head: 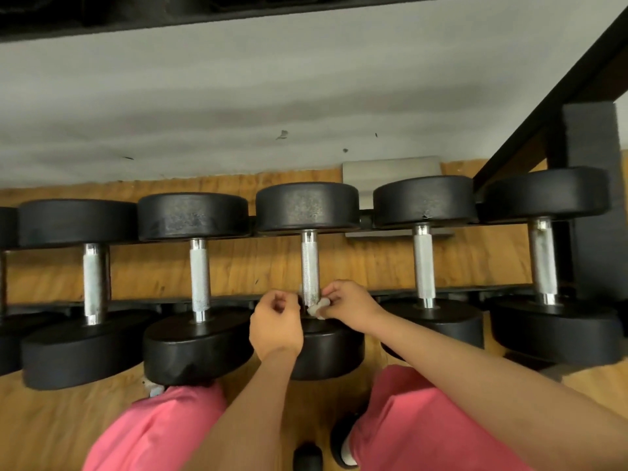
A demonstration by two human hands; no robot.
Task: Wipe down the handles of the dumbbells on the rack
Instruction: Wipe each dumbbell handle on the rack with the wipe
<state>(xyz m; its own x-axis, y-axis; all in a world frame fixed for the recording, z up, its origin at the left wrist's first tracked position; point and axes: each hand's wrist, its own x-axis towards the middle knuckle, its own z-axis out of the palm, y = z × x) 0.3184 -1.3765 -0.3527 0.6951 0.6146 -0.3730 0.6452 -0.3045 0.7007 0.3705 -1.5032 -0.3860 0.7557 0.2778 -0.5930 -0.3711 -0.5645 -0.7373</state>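
The middle dumbbell [307, 207] lies across the rack [234, 298], its knurled handle [309, 263] running from the far weight to the near one. The right grip [346, 309] pinches a small white cloth [319, 305] between thumb and fingers and presses it against the handle's near end, just beside the near weight. The left grip [275, 321] sits just left of the same spot with its fingers curled; whether it holds part of the cloth cannot be told. Four more dumbbells lie in the same row, two on each side, above a wooden floor [238, 266].
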